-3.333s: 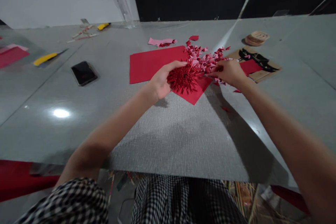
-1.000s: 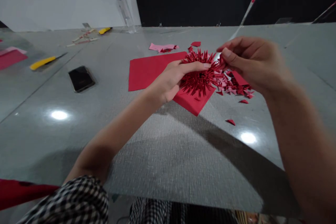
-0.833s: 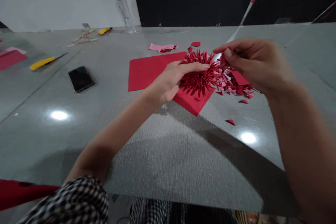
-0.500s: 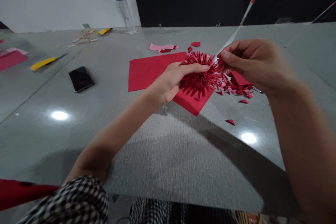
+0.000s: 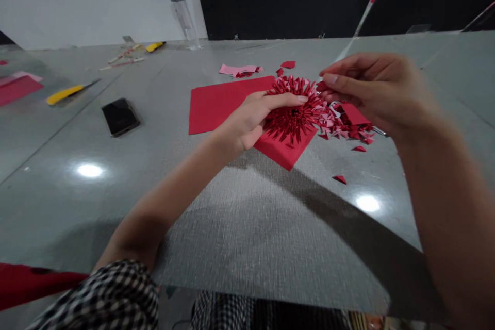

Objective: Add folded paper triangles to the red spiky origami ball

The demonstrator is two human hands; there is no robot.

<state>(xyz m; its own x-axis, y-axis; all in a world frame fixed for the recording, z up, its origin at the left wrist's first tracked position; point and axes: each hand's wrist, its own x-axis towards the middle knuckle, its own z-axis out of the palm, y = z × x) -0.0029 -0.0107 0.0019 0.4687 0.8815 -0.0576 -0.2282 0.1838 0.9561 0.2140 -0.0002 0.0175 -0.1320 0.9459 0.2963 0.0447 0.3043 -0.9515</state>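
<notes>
My left hand (image 5: 251, 116) grips the left side of a round, spiky origami piece (image 5: 293, 122) built of red folded paper, its thumb or forefinger lying across the top. At the piece's upper right edge, my right hand (image 5: 371, 87) pinches a small red folded paper piece (image 5: 320, 86), partly hidden by the fingertips. Under the origami lies red paper (image 5: 216, 105), one corner of it pointing toward me. A heap of small red and pink folded pieces (image 5: 340, 126) sits just right of the origami, below my right hand.
Left on the grey table (image 5: 232, 227) lie a black phone (image 5: 120, 116) and a yellow cutter knife (image 5: 65, 94). A second yellow knife (image 5: 155, 47) and a clear bottle (image 5: 183, 18) are at the back. Pink paper strips (image 5: 240, 70) lie behind the red paper.
My right hand has shifted slightly up and left, its fingers now pinched at the origami's edge. My left hand and the origami have stayed nearly still.
</notes>
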